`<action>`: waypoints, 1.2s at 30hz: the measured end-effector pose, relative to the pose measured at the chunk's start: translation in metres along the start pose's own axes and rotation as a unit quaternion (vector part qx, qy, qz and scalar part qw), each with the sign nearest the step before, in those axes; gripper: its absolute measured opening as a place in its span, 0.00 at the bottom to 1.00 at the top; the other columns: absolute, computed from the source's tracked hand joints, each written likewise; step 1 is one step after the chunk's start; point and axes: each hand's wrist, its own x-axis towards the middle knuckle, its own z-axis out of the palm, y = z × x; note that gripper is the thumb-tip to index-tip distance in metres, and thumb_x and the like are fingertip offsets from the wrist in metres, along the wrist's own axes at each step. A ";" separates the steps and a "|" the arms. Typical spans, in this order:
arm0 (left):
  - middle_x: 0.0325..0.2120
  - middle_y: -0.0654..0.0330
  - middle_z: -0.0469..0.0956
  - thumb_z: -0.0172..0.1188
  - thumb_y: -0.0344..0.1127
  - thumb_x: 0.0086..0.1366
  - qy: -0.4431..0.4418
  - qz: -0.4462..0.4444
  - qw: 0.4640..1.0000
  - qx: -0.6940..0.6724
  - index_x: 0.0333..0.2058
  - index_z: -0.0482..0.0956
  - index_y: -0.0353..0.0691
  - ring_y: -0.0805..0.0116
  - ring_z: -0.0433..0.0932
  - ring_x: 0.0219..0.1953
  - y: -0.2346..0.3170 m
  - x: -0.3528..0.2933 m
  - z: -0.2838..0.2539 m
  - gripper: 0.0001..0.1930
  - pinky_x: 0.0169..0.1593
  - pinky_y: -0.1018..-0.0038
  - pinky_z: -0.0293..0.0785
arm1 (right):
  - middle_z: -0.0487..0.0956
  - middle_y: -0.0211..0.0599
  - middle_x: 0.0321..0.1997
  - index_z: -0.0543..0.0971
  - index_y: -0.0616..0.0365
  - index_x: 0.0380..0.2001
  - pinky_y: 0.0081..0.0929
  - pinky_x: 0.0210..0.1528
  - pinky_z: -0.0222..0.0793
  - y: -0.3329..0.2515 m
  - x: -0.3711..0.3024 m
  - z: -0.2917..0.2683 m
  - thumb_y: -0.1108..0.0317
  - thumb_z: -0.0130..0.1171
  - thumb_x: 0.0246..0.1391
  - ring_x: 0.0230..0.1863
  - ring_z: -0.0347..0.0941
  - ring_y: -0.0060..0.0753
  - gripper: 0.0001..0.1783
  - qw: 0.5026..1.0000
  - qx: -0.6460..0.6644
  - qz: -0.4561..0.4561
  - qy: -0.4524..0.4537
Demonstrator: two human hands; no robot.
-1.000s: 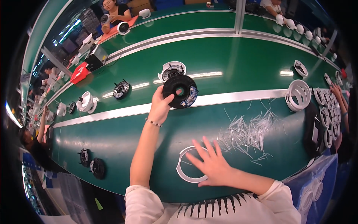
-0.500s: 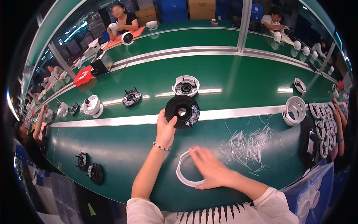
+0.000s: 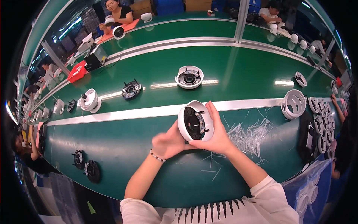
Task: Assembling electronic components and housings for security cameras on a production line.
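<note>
In front of me, above the near bench, a white ring-shaped plastic housing (image 3: pixel 183 125) is held tilted. Inside it sits a black disc (image 3: pixel 192 121) with a circuit board and short black posts. My right hand (image 3: pixel 219 136) grips the housing from the right, thumb across its lower rim and fingers up along its side. Against the lower left of the housing is my left hand (image 3: pixel 169 143). Its thumb side is smeared by motion and its other fingers are mostly hidden behind the housing, so its grip is unclear.
Thin white strips (image 3: pixel 251 138) lie heaped right of my hands. White rings (image 3: pixel 292 104) stand beyond them, near a black case (image 3: pixel 307 138). Two black disc assemblies (image 3: pixel 91 171) lie at left. A white housing (image 3: pixel 189 77) rests on the far green surface. Other people work around the benches.
The black disc now sits inside the white ring, which has come up off the bench in my right hand. My left hand has lowered toward the ring and no longer holds the disc out by its edge.
</note>
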 end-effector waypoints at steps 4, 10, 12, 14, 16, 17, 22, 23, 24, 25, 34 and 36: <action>0.48 0.52 0.62 0.32 0.59 0.58 0.222 0.040 0.973 -0.052 0.51 0.57 0.38 0.59 0.62 0.50 -0.007 0.000 -0.004 0.32 0.53 0.63 0.58 | 0.44 0.58 0.59 0.38 0.65 0.56 0.34 0.60 0.40 -0.008 -0.002 0.012 0.57 0.70 0.19 0.62 0.41 0.47 0.65 0.994 -0.071 -0.063 -0.062; 0.50 0.49 0.59 0.33 0.59 0.57 0.233 0.080 0.967 -0.069 0.54 0.51 0.37 0.55 0.59 0.52 -0.004 0.001 -0.007 0.35 0.54 0.60 0.55 | 0.46 0.62 0.57 0.35 0.64 0.56 0.31 0.58 0.46 -0.003 0.009 0.008 0.63 0.70 0.23 0.59 0.48 0.44 0.64 0.982 0.188 -0.018 -0.015; 0.47 0.51 0.63 0.33 0.59 0.57 0.216 0.068 0.970 -0.084 0.50 0.58 0.37 0.56 0.64 0.48 -0.003 0.001 -0.002 0.32 0.51 0.62 0.61 | 0.47 0.61 0.57 0.37 0.65 0.56 0.36 0.57 0.47 -0.005 0.003 0.012 0.59 0.70 0.21 0.59 0.47 0.48 0.64 0.996 -0.013 -0.077 -0.033; 0.45 0.53 0.65 0.31 0.58 0.59 0.249 0.095 0.963 -0.032 0.49 0.60 0.38 0.60 0.65 0.47 -0.011 0.003 -0.009 0.31 0.51 0.65 0.62 | 0.48 0.60 0.57 0.40 0.66 0.56 0.39 0.56 0.48 -0.011 -0.002 0.021 0.57 0.69 0.19 0.58 0.46 0.52 0.64 0.992 -0.071 -0.098 -0.020; 0.45 0.53 0.65 0.30 0.57 0.59 0.258 0.101 0.960 -0.032 0.49 0.60 0.37 0.61 0.65 0.47 -0.014 0.003 -0.004 0.30 0.51 0.65 0.62 | 0.48 0.58 0.57 0.42 0.67 0.55 0.41 0.55 0.49 -0.011 -0.005 0.025 0.58 0.69 0.18 0.57 0.46 0.55 0.62 0.990 -0.101 -0.097 -0.010; 0.45 0.53 0.66 0.30 0.57 0.59 0.266 0.109 0.957 -0.029 0.49 0.60 0.37 0.61 0.66 0.47 -0.016 0.003 -0.002 0.30 0.50 0.66 0.63 | 0.49 0.58 0.57 0.43 0.68 0.55 0.42 0.55 0.49 -0.010 -0.004 0.027 0.57 0.69 0.17 0.56 0.46 0.57 0.62 0.986 -0.127 -0.111 -0.012; 0.46 0.52 0.63 0.26 0.65 0.56 0.248 0.100 0.963 -0.035 0.50 0.59 0.36 0.60 0.64 0.48 -0.018 0.000 -0.001 0.38 0.51 0.65 0.62 | 0.51 0.58 0.56 0.44 0.69 0.54 0.42 0.54 0.50 -0.007 -0.002 0.023 0.57 0.68 0.17 0.55 0.49 0.57 0.61 0.969 -0.193 -0.152 -0.016; 0.46 0.52 0.64 0.28 0.68 0.53 0.238 0.095 0.966 -0.039 0.50 0.59 0.36 0.60 0.64 0.48 -0.018 0.000 -0.002 0.40 0.51 0.65 0.62 | 0.52 0.57 0.55 0.45 0.70 0.54 0.42 0.54 0.50 -0.008 -0.001 0.021 0.56 0.68 0.17 0.54 0.50 0.57 0.61 0.967 -0.204 -0.152 -0.021; 0.46 0.53 0.64 0.29 0.71 0.50 0.228 0.090 0.969 -0.042 0.50 0.59 0.36 0.60 0.65 0.48 -0.017 0.000 -0.003 0.43 0.50 0.64 0.62 | 0.52 0.57 0.55 0.45 0.70 0.54 0.42 0.54 0.50 -0.009 0.001 0.021 0.56 0.68 0.17 0.54 0.50 0.57 0.61 0.967 -0.204 -0.152 -0.021; 0.46 0.53 0.64 0.29 0.71 0.50 0.229 0.089 0.968 -0.042 0.50 0.59 0.36 0.60 0.65 0.48 -0.016 -0.002 -0.004 0.43 0.50 0.64 0.62 | 0.55 0.57 0.53 0.45 0.70 0.54 0.41 0.54 0.51 -0.009 0.003 0.021 0.54 0.69 0.16 0.54 0.51 0.55 0.62 0.964 -0.224 -0.142 -0.027; 0.44 0.54 0.66 0.44 0.53 0.50 0.264 0.176 0.946 0.063 0.49 0.59 0.37 0.62 0.67 0.45 -0.027 0.001 -0.008 0.32 0.49 0.67 0.64 | 0.57 0.56 0.52 0.45 0.71 0.54 0.40 0.54 0.48 -0.008 -0.003 0.037 0.48 0.69 0.16 0.53 0.52 0.52 0.65 0.981 -0.185 -0.050 0.042; 0.44 0.53 0.66 0.45 0.49 0.50 0.232 0.172 0.956 0.046 0.49 0.59 0.36 0.62 0.67 0.45 -0.025 0.010 -0.005 0.30 0.49 0.68 0.64 | 0.54 0.56 0.53 0.44 0.70 0.54 0.41 0.54 0.49 0.005 -0.005 0.044 0.48 0.69 0.17 0.54 0.50 0.53 0.65 0.970 -0.186 -0.104 0.121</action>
